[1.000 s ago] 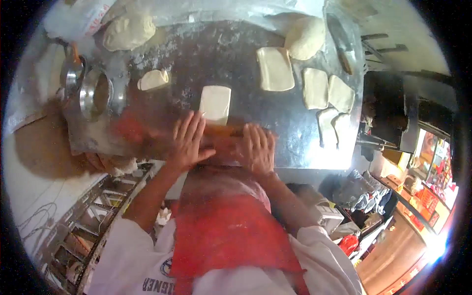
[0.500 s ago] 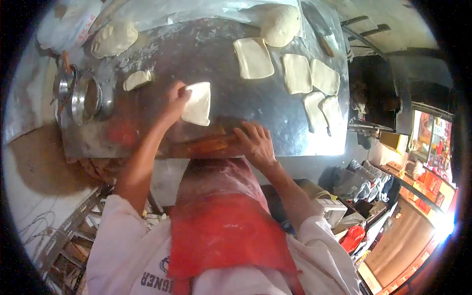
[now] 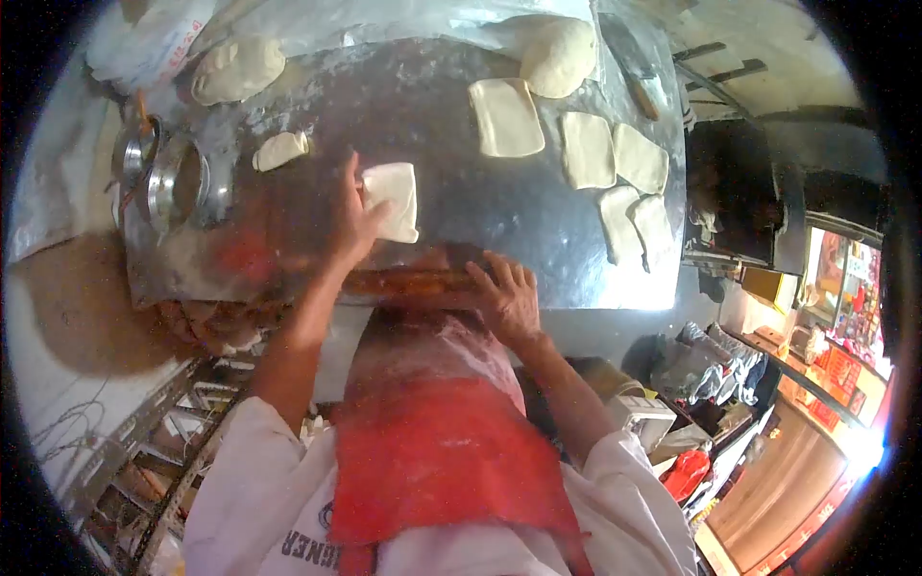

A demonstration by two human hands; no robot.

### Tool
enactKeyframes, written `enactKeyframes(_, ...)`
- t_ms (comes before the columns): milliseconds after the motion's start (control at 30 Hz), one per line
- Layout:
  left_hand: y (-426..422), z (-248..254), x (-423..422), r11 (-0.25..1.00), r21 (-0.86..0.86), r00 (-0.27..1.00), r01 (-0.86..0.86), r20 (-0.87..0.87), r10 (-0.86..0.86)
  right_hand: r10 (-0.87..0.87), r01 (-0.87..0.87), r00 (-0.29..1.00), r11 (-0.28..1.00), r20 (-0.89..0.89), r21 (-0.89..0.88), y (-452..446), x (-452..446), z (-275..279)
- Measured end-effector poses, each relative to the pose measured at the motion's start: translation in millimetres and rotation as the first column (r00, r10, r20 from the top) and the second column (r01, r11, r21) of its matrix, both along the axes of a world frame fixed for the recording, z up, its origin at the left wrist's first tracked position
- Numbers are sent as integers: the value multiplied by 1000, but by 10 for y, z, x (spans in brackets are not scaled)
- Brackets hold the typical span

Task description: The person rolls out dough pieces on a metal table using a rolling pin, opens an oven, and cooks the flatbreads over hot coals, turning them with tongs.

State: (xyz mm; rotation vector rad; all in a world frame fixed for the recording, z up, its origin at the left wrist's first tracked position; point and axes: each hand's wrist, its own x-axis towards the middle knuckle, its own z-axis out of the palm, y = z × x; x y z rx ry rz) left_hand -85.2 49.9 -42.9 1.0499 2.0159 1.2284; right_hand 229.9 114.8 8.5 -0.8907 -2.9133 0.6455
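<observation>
A folded, roughly square piece of dough [image 3: 401, 192] lies on the dark metal worktop in front of me. My left hand [image 3: 359, 223] is at its left edge, fingers stretched apart and the thumb resting on the dough. Along the near edge lies a wooden rolling pin [image 3: 413, 281]. My right hand [image 3: 504, 296] has its fingers curled over the pin's right end. Left of my left hand is a small dough piece [image 3: 280, 151].
Several flattened dough pieces [image 3: 507, 118] lie at the right, beside a large dough lump [image 3: 559, 60]. A knife [image 3: 634, 72] rests at the far right edge. Another dough lump [image 3: 238, 71] sits at the back left; metal bowls [image 3: 178, 185] stand at the left edge.
My left hand has loosened from the dough's top left corner; its fingers have spread and its thumb has come down onto the dough. My right hand stays at the rolling pin.
</observation>
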Motion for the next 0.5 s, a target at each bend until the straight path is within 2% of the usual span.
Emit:
enactKeyframes(67,69,-52,-57,979,-35,977,-198,77,201,-7,7,1000,999,2,-43,-18,-23,43)
enactKeyframes(100,84,-56,-117,978,-175,991,-113,-92,98,-7,7,1000,999,-2,-32,-20,-33,66)
enactKeyframes(133,64,-52,-130,978,-177,991,-112,-91,97,-7,7,1000,1000,-6,-19,-21,-34,76)
enactKeyframes(200,35,15,-150,954,-301,996,22,92,6,-8,8,1000,1000,-10,-3,-19,-30,47)
enactKeyframes(233,37,142,-119,954,-300,996,24,89,3,-8,8,1000,1000,-15,14,-13,-31,21)
enactKeyframes(300,3,416,-61,982,37,942,-184,292,165,-12,13,1000,1000,-26,18,-25,-12,-45)
enactKeyframes(367,29,783,-124,996,32,996,-83,-34,84,-3,4,999,1000,-40,24,-25,-43,-11)
enactKeyframes(400,38,980,-70,1000,-9,974,-28,-224,25,-22,27,996,998,-89,61,-21,-93,99)
enactKeyframes(433,9,975,-13,999,-36,884,37,-464,-49,-38,52,989,994,-141,97,-23,-137,163)
enactKeyframes(467,-20,929,48,992,-80,732,93,-670,-122,-33,47,989,994,-147,96,-25,-159,169)
enactKeyframes(500,-37,876,119,968,-169,669,186,-700,-251,-36,49,990,994,-136,93,-24,-162,180)
